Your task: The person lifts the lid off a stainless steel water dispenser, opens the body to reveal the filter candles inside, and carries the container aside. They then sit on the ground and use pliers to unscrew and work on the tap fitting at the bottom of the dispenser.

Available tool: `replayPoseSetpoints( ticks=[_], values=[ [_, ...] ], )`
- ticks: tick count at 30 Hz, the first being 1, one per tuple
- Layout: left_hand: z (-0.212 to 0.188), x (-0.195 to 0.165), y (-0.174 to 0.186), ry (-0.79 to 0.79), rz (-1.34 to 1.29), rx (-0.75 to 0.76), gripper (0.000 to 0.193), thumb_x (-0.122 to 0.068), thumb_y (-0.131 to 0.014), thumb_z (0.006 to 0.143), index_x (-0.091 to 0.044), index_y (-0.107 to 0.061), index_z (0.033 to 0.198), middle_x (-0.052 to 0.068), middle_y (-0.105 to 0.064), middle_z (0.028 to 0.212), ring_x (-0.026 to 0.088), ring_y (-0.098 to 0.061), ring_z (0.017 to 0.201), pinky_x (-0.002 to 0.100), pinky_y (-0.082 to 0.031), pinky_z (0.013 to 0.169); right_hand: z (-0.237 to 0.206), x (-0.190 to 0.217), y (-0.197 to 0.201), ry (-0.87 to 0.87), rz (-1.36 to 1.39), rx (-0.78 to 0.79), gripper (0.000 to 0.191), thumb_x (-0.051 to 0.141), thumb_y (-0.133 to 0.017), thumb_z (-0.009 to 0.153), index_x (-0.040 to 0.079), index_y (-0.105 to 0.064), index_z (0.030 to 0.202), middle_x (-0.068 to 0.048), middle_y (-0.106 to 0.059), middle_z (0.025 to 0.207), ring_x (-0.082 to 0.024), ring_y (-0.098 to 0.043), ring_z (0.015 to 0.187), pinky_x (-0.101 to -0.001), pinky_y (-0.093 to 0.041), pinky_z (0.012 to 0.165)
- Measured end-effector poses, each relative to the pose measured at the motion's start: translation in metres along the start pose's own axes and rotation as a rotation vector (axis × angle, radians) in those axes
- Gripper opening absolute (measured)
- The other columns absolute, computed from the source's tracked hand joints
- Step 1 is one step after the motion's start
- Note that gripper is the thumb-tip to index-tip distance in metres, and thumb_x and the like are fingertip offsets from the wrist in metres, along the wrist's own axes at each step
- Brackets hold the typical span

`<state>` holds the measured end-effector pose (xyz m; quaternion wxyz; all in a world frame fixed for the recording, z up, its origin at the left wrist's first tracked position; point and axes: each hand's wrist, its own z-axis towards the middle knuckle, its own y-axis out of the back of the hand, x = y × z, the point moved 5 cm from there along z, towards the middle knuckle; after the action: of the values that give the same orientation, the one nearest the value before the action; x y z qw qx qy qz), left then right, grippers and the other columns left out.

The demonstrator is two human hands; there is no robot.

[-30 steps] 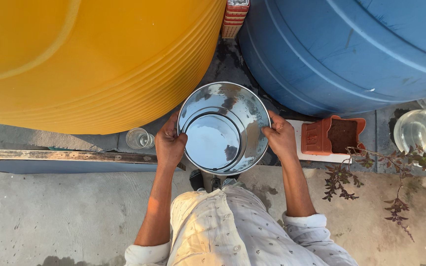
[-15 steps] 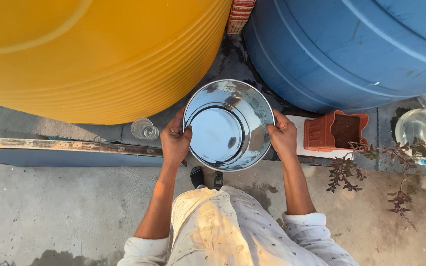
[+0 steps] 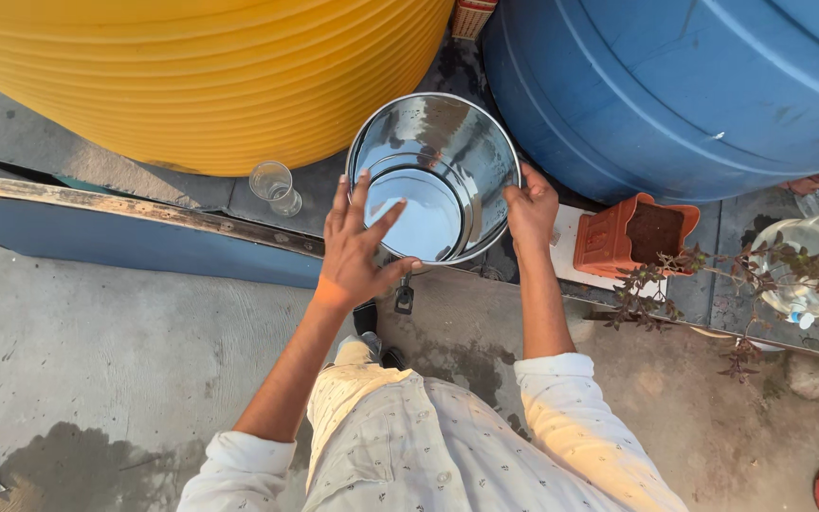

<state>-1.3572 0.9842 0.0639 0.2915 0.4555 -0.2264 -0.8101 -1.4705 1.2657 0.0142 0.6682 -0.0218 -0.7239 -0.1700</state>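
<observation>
A shiny steel container (image 3: 447, 161) with an open top stands on a ledge between a yellow tank and a blue tank; a small tap shows under its front. My right hand (image 3: 529, 210) grips its right rim. Over the near left rim hovers my left hand (image 3: 357, 248), fingers spread and holding nothing; whether it touches the rim is unclear. A clear drinking glass (image 3: 274, 187) stands on the ledge to the left of the container.
A large yellow tank (image 3: 191, 76) fills the upper left, a large blue tank (image 3: 675, 85) the upper right. A terracotta pot (image 3: 632, 237) with soil, a dry twiggy plant (image 3: 713, 284) and a clear plastic bottle (image 3: 808, 261) sit to the right. Concrete floor below, with wet patches.
The container has come to rest upright on the ledge. My left hand has let go of its rim and opened; my right hand still holds the right rim.
</observation>
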Motion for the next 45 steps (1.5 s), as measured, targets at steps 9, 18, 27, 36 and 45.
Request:
replayPoseSetpoints(
  ticks=[9,18,27,36,45],
  values=[
    [-0.001,-0.001,-0.04,-0.096,0.162,0.264,0.044,-0.062,-0.079,0.077,-0.021,-0.081,0.094,-0.007,-0.069,0.115,0.027,-0.044,0.145,0.08,-0.006,0.12,0.0,-0.033,0.009,0.128,0.231,0.003,0.03,0.011,-0.066,0.102,-0.003,-0.068,0.128,0.003,-0.069,0.089,-0.001,-0.055,0.074,-0.0175,-0.045,0.069],
    [0.002,-0.003,-0.034,-0.119,0.084,0.238,0.052,-0.052,-0.08,0.076,-0.024,-0.074,0.119,0.002,-0.059,0.14,0.033,-0.041,0.142,0.08,-0.007,0.114,-0.111,-0.236,-0.046,-0.759,0.215,0.155,0.036,0.034,-0.06,0.101,0.015,-0.058,0.131,-0.003,-0.068,0.102,-0.014,-0.067,0.079,-0.0304,-0.049,0.067],
    [-0.001,0.008,-0.029,-0.161,0.115,0.381,0.07,-0.044,-0.072,0.087,-0.03,-0.047,0.152,-0.003,-0.037,0.162,0.024,-0.039,0.147,0.078,-0.009,0.116,-0.131,-0.246,-0.115,-0.801,0.315,0.255,0.034,0.028,-0.058,0.101,0.014,-0.061,0.132,-0.001,-0.069,0.111,-0.014,-0.067,0.093,-0.0349,-0.055,0.083],
    [-0.004,0.016,-0.027,-0.193,-0.006,0.341,0.022,-0.042,-0.076,0.086,-0.021,-0.078,0.088,-0.008,-0.069,0.085,0.018,-0.06,0.116,0.079,-0.009,0.115,-0.132,-0.249,-0.121,-0.727,0.23,0.054,0.021,0.026,-0.057,0.105,0.01,-0.064,0.095,0.002,-0.062,0.077,-0.007,-0.053,0.058,-0.0254,-0.037,0.044],
    [-0.003,0.014,-0.023,-0.206,-0.013,0.293,0.01,-0.03,-0.078,0.083,-0.021,-0.079,0.088,-0.01,-0.066,0.077,0.017,-0.057,0.089,0.077,-0.004,0.12,-0.124,-0.254,-0.122,-0.725,0.093,0.056,0.012,0.009,-0.06,0.094,0.008,-0.058,0.083,0.0,-0.058,0.07,-0.009,-0.049,0.05,-0.0308,-0.031,0.039]
  ],
)
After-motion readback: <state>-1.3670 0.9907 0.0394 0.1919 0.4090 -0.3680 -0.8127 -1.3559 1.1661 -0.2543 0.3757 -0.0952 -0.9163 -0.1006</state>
